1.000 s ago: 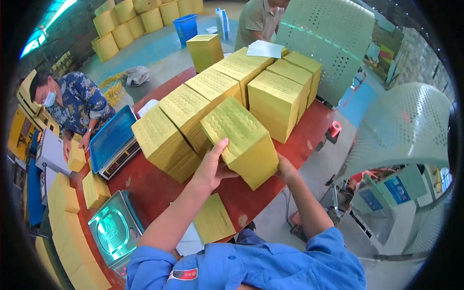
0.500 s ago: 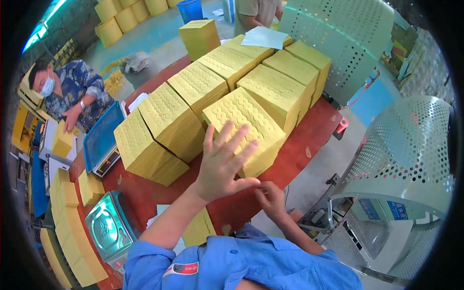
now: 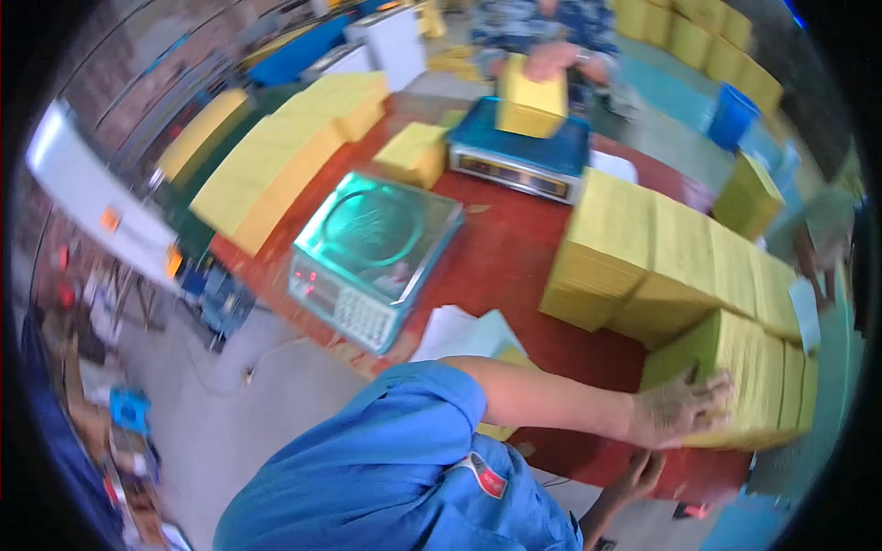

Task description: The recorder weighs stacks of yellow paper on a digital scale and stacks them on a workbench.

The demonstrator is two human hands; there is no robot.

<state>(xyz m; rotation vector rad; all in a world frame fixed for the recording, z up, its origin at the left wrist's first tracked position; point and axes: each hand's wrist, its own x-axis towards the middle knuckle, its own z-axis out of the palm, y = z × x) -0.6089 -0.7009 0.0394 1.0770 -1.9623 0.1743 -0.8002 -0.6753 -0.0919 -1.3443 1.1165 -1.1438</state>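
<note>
While spread flat, left hand (image 3: pixel 675 410) fingers (image 3: pixel 712 386) pressing on nearest yellow paper stack (image 3: pixel 744 381); right hand (image 3: pixel 638 473) just below the stack at table (image 3: pixel 514 257) edge, fingers' state unclear.

Your right hand (image 3: pixel 640 473) shows only in part: the fingers curl at the edge of the red table (image 3: pixel 514 266) below the nearest yellow paper stack (image 3: pixel 749 376), and your blue sleeve (image 3: pixel 386 468) hides its wrist and forearm, so you cannot tell whether it grips anything. Your left hand (image 3: pixel 680 409) lies on that stack, its fingertips smeared by motion blur. The co-worker's hand (image 3: pixel 551 60) on the yellow bundle (image 3: pixel 531 103) over the blue scale (image 3: pixel 519 151) is blurred, and the person is cut off by the top edge. The nearer scale's (image 3: pixel 372 253) keys and display are too blurred to read.
</note>
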